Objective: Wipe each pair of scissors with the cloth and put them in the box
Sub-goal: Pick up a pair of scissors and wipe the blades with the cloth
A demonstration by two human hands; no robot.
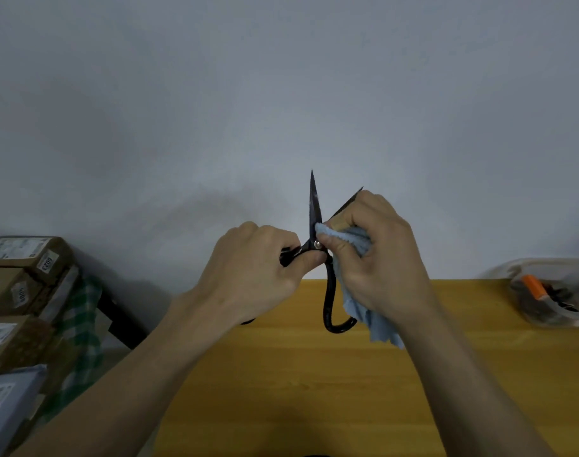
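A pair of black scissors (314, 206) stands blades-up and spread apart above the far edge of the yellow wooden table (314, 374). My left hand (248, 268) grips one handle loop near the pivot. My right hand (377, 255) holds a light blue cloth (364, 315) pinched around the right blade, whose tip pokes out above the fingers. The other handle loop hangs down free beside the cloth.
A clear plastic container (555, 291) with an orange-handled item and other dark tools sits at the table's right edge. Stacked cardboard boxes (20, 291) and a green checked cloth (83, 324) stand left of the table. A grey wall rises behind.
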